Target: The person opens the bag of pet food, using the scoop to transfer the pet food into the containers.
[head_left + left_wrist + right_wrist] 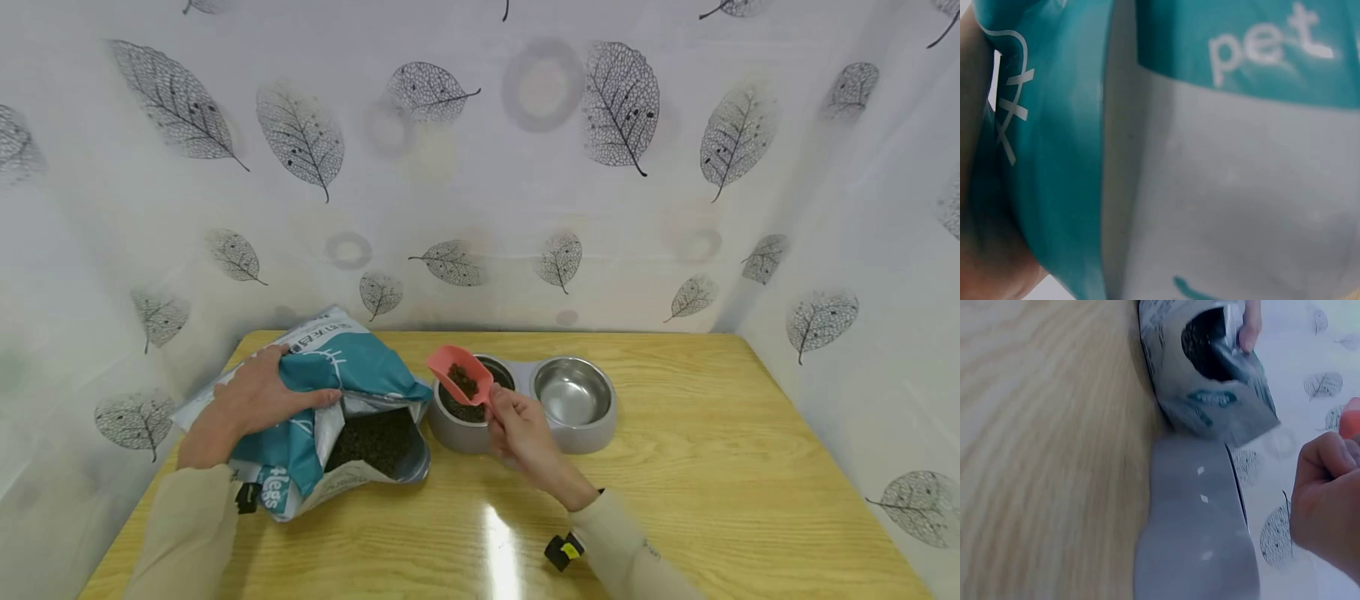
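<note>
White lettering (1264, 47) on the teal-and-white bag (375, 360) reads "pet".

Looks evenly bright in the head view; glares on the table (502, 546) in front of the double bowl (588, 439) (a white streak); blurs on the bag (1235, 187) left of the bowl in the left wrist view; pales on the curtain (1291, 356) behind it in the right.

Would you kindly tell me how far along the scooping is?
Done: the bag is open, and the left bowl holds some kibble.
In hand: the right hand holds the loaded scoop above that bowl; the left hand rests on the bag.
Remaining: probably tipping out this load; the right bowl shows bare metal, so may be next.
</note>
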### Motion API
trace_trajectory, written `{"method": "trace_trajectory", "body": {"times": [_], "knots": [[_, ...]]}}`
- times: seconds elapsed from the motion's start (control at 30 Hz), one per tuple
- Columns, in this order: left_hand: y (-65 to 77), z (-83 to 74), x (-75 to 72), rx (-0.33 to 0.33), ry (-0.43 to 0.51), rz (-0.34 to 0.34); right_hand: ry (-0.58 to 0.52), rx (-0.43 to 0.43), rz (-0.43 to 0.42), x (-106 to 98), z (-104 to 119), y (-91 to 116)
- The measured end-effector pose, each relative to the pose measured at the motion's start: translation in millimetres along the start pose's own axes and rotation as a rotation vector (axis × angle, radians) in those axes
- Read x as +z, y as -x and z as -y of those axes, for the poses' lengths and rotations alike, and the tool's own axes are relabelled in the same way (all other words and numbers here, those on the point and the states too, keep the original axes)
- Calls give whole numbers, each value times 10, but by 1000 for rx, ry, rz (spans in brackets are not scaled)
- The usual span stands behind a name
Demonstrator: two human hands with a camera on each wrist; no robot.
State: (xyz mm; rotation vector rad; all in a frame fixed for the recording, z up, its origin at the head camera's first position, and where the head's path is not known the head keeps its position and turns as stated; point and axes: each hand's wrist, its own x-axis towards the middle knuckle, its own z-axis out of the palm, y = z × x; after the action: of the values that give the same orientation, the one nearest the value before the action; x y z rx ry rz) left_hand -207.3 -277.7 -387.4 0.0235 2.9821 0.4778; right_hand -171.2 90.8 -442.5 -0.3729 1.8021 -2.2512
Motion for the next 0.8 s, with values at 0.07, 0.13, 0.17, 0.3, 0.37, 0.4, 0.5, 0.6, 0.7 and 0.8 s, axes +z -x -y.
{"method": "trace_trajectory", "body": {"times": [0.07,0.13,0.17,0.3,0.37,0.4,0.5,0.6,0.7,0.8], "knots": [[0,1,0,0,1,2,144,-40,-58,-82,10,-21],[1,2,0,3,2,1,322,-85,-122,-162,30,-37],[1,3,0,5,2,0,421,-108,-158,-201,38,-45],[2,5,-8,13,2,-5,783,-214,-259,-322,79,-66],[2,5,-12,13,1,-4,957,-298,-276,-372,88,-79],[2,5,-12,13,0,-5,1028,-343,-274,-393,91,-84],[0,4,-9,10,1,-1,1187,-444,-270,-446,93,-99],[-5,3,3,11,4,1,1240,-420,-258,-475,92,-101],[-9,11,13,11,5,-1,1307,-348,-246,-467,73,-107],[-17,17,18,10,5,-5,1416,-342,-228,-435,36,-125]]}}
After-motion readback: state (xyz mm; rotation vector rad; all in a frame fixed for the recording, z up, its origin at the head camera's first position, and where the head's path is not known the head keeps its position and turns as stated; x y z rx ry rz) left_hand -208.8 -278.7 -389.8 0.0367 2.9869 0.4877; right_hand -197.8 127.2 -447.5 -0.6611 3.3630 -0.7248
